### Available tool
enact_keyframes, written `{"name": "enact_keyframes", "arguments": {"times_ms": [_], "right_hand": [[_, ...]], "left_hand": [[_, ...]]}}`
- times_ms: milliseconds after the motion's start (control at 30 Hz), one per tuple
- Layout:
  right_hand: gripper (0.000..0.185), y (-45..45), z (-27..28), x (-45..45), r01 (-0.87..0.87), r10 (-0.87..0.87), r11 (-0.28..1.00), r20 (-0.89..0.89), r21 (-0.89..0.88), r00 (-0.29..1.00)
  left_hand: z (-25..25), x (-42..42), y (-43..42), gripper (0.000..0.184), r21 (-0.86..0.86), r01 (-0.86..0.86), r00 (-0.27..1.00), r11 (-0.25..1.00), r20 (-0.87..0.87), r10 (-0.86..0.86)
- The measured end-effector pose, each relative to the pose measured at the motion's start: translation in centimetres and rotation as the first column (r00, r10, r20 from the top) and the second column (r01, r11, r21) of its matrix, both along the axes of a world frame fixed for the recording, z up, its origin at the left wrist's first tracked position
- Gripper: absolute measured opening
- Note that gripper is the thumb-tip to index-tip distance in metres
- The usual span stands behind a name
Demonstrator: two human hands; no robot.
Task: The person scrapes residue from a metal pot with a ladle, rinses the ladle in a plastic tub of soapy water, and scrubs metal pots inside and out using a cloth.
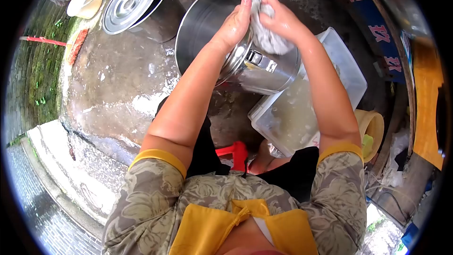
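Note:
A large stainless steel pot point(205, 19) lies tilted in front of me, its open mouth facing left. My left hand point(236, 23) grips the pot's rim, thumb upward; some of its fingers are hidden. In my right hand point(283, 19) is a bunched white cloth point(269, 38), pressed against the outer side of the pot close to the rim. A side handle point(259, 59) shows on the near side of the pot. Under and beside the pot stands a translucent plastic tub point(288, 118) with cloudy water in it.
Left of the pot stands another metal pot point(163, 21) with its lid point(130, 4) askew. A red-headed brush point(78, 47) and a pale tub point(85, 4) are at far left. A yellowish bucket point(370, 132) stands right of the plastic tub. The concrete floor point(118, 75) is wet.

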State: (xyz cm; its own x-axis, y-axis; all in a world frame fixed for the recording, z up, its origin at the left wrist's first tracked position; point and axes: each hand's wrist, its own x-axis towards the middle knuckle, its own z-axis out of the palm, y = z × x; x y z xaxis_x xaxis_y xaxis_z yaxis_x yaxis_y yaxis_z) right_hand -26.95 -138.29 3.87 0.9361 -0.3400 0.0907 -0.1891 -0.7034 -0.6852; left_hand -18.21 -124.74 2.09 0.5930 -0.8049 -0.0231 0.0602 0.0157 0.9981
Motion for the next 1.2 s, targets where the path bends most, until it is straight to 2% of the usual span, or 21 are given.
{"name": "enact_keyframes", "arguments": {"times_ms": [67,100,167,300,333,367,400,433,467,567,633,667,767,833,900,967,1000,1033,1100,1133,1200], "right_hand": [[0.047,1.8,0.9,-2.5,-0.122,0.118,0.990,-0.063,-0.068,0.991],[0.050,2.9,1.5,-3.2,-0.169,0.163,0.977,-0.061,-0.133,0.985],[0.051,3.0,1.5,-3.0,-0.166,0.155,0.974,-0.086,-0.155,0.984],[0.047,1.2,-0.2,-2.5,-0.140,0.134,0.980,-0.052,-0.138,0.990],[0.047,0.4,-1.5,-2.8,0.021,-0.026,0.996,-0.051,-0.089,0.998],[0.047,-0.6,-3.3,-3.1,0.184,-0.186,0.982,-0.062,-0.036,0.981],[0.047,-2.4,-5.6,-3.1,0.301,-0.300,0.954,-0.097,-0.005,0.949],[0.047,-2.1,-7.3,-4.1,0.316,-0.314,0.949,-0.098,0.004,0.944],[0.046,-1.9,-8.6,-4.9,0.379,-0.378,0.925,0.034,-0.038,0.925],[0.041,1.0,-9.9,-7.4,0.458,-0.408,0.877,0.275,-0.147,0.871],[0.040,4.5,-9.4,-8.5,0.527,-0.461,0.844,0.366,-0.102,0.809],[0.040,3.9,-10.5,-9.7,0.557,-0.492,0.824,0.355,-0.106,0.795],[0.045,-0.5,-16.7,-12.6,0.839,-0.826,0.543,0.157,-0.034,0.541],[0.048,-4.3,-19.4,-15.6,0.856,-0.855,0.513,-0.121,-0.058,0.504],[0.051,-6.3,-20.8,-19.1,0.805,-0.767,0.591,-0.346,-0.056,0.540],[0.051,-5.4,-21.6,-22.9,0.850,-0.806,0.525,-0.350,-0.048,0.478],[0.052,-4.8,-25.0,-25.4,0.893,-0.874,0.447,-0.237,-0.048,0.424],[0.055,-3.1,-26.0,-26.8,0.922,-0.906,0.374,-0.254,-0.103,0.339],[0.061,1.5,-30.7,-29.7,0.958,-0.934,0.243,-0.301,-0.150,0.190],[0.061,4.4,-32.0,-30.5,0.915,-0.918,0.302,-0.339,-0.268,0.204],[0.058,9.6,-32.4,-30.7,0.854,-0.891,0.390,-0.376,-0.343,0.256]], "left_hand": [[0.4,0.2,0.2,0.085,0.131,0.102,0.980,0.986,-0.183,-0.077],[-0.4,0.6,-0.4,0.085,0.132,0.100,0.980,0.986,-0.187,-0.074],[-1.2,0.7,-1.4,0.085,-0.041,-0.003,0.999,0.999,-0.045,0.001],[-0.5,1.9,-0.6,0.088,0.116,0.109,0.994,0.987,0.005,-0.111],[-0.6,1.5,-0.5,0.075,0.086,-0.085,0.996,0.993,-0.032,0.088],[-0.7,1.5,-0.3,0.075,0.092,-0.087,0.995,0.992,-0.032,0.090],[-0.7,1.6,0.1,0.065,0.141,-0.119,0.991,0.983,0.085,0.107],[-0.8,1.7,0.2,0.057,0.185,-0.145,0.973,0.972,0.205,0.106],[-1.1,1.9,-0.1,0.043,0.175,-0.128,0.991,0.976,0.065,0.118],[-0.7,2.0,-0.1,0.034,0.159,-0.130,0.992,0.979,0.022,0.128],[-0.3,1.9,-0.4,0.030,0.139,-0.210,0.978,0.968,0.029,0.208],[-0.8,2.5,-0.2,0.030,0.124,-0.169,0.984,0.978,-0.030,0.174],[-0.7,3.3,0.2,0.026,0.112,-0.130,0.975,0.985,-0.167,0.148],[-0.5,2.6,0.0,0.023,0.137,-0.158,0.975,0.978,-0.133,0.177],[0.3,1.7,-0.4,0.021,0.135,-0.237,0.965,0.962,-0.083,0.250],[0.2,1.6,0.1,0.026,0.126,-0.194,0.970,0.973,-0.126,0.209],[0.1,1.4,0.1,0.028,0.146,-0.173,0.976,0.974,-0.104,0.189],[0.2,1.0,0.1,0.031,0.171,-0.157,0.982,0.973,-0.078,0.172],[0.6,-1.2,-0.2,0.035,0.080,-0.069,0.961,0.994,-0.263,0.088],[0.9,-1.5,-0.3,0.035,0.039,-0.040,0.959,0.998,-0.279,0.049],[0.9,-1.6,-0.6,0.033,-0.012,-0.023,0.943,1.000,-0.331,0.018]]}}
